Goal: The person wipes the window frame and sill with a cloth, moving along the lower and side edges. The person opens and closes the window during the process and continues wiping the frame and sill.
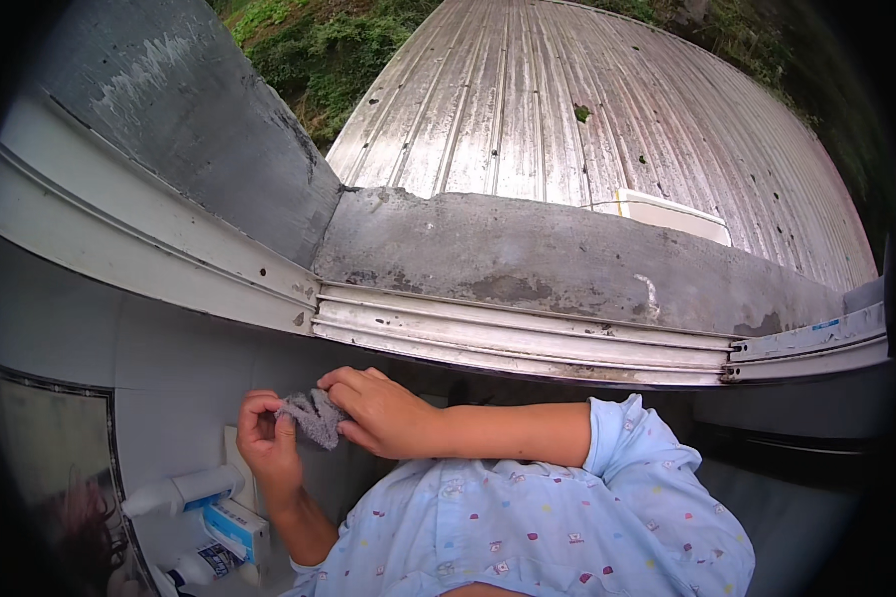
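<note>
A small grey fuzzy cloth (314,418) is bunched up between my two hands, just below the window sill. My left hand (265,430) pinches its left side between thumb and curled fingers. From the right, my right hand (383,410) grips the cloth's other side, its forearm lying across the front of my body. Part of the cloth is hidden behind my fingers. Both hands are in front of the wall, left of the middle of the view.
A white window track (528,338) with dirt spots runs ahead, with a grey concrete ledge (567,249) beyond it. Outside lies a ribbed metal roof (528,109) bearing a white panel (672,217). At lower left are a white bottle (184,491), a blue-white box (237,529) and a mirror-like framed panel (55,468).
</note>
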`<action>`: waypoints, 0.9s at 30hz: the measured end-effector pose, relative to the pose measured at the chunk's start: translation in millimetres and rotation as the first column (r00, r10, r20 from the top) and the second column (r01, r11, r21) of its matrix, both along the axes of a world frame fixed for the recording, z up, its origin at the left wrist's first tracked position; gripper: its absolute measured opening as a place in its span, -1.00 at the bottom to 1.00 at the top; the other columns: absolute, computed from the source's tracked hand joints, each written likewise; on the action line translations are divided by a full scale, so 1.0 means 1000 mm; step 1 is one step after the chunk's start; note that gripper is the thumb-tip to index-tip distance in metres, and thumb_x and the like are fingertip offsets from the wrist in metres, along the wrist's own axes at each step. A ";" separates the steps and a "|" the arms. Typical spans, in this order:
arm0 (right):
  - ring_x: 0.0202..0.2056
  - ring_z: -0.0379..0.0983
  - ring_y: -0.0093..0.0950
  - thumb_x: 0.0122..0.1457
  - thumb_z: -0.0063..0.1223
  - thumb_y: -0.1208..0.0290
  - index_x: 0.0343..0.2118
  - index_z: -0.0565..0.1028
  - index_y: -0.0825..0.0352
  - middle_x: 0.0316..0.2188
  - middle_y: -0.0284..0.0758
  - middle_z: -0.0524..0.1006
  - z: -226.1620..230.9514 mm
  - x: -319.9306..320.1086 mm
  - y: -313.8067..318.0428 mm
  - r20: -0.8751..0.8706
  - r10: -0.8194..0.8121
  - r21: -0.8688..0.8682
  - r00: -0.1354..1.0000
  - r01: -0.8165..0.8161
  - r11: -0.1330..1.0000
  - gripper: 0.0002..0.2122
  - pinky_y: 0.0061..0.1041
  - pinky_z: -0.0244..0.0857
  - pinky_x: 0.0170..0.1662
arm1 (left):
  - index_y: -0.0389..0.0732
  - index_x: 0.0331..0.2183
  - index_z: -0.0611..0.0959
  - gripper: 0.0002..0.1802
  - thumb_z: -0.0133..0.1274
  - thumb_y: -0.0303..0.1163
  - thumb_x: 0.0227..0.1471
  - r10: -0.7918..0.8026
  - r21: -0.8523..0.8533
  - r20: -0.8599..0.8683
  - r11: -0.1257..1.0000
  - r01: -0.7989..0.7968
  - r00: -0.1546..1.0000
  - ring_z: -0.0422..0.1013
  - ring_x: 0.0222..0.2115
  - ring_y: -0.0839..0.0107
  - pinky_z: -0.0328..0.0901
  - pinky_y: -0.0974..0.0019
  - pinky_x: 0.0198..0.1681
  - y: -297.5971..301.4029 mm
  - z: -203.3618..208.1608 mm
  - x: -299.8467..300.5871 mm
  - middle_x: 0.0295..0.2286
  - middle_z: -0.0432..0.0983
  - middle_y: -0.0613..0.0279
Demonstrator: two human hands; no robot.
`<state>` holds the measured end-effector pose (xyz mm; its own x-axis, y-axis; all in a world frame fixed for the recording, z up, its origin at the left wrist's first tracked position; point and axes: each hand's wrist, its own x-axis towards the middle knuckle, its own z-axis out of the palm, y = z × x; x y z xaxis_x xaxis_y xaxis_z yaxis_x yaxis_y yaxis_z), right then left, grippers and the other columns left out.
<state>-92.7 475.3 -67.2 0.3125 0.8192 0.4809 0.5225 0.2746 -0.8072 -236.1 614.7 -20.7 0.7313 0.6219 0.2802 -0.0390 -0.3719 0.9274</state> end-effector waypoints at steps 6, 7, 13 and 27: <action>-0.16 0.45 0.08 0.12 0.27 0.45 0.09 0.28 0.41 -0.14 0.02 0.45 -0.008 -0.001 0.000 -0.235 0.098 -0.080 0.967 -0.120 0.990 -0.48 -0.13 0.36 -0.13 | -0.26 -0.25 0.44 -0.95 -0.03 -0.56 0.22 0.327 0.208 0.110 0.916 -0.344 0.939 0.30 -0.29 0.46 0.25 0.43 -0.15 0.009 -0.018 -0.012 -0.30 0.34 0.21; -0.15 0.46 0.08 0.12 0.28 0.45 0.13 0.27 0.41 -0.12 0.03 0.46 -0.005 0.001 -0.002 -0.237 0.126 0.007 0.963 -0.128 0.992 -0.45 -0.13 0.36 -0.12 | -0.26 -0.25 0.43 -0.97 -0.05 -0.55 0.24 0.376 0.218 0.075 0.897 -0.384 0.923 0.28 -0.31 0.46 0.24 0.44 -0.17 0.013 -0.021 -0.015 -0.32 0.33 0.22; -0.01 0.48 0.04 0.14 0.31 0.38 0.31 0.16 0.41 0.07 0.09 0.45 -0.032 -0.010 -0.018 -0.284 0.148 -0.030 0.947 -0.162 0.986 -0.27 -0.22 0.40 0.00 | -0.22 -0.25 0.37 -0.94 -0.09 -0.48 0.33 0.399 0.286 0.010 0.878 -0.384 0.917 0.13 -0.41 0.61 0.11 0.52 -0.31 0.016 -0.050 -0.025 -0.39 0.21 0.39; -0.25 0.52 -0.01 0.18 0.16 0.45 0.17 0.33 0.32 -0.26 -0.09 0.57 0.036 0.035 -0.055 -0.117 0.167 -0.102 0.979 -0.179 0.979 -0.52 -0.10 0.37 -0.23 | -0.26 0.12 0.40 -0.29 0.33 -0.30 -0.03 -0.377 -0.128 -0.029 0.920 0.371 0.926 0.39 0.08 0.24 0.20 0.17 0.22 -0.022 -0.009 0.033 0.08 0.45 -0.07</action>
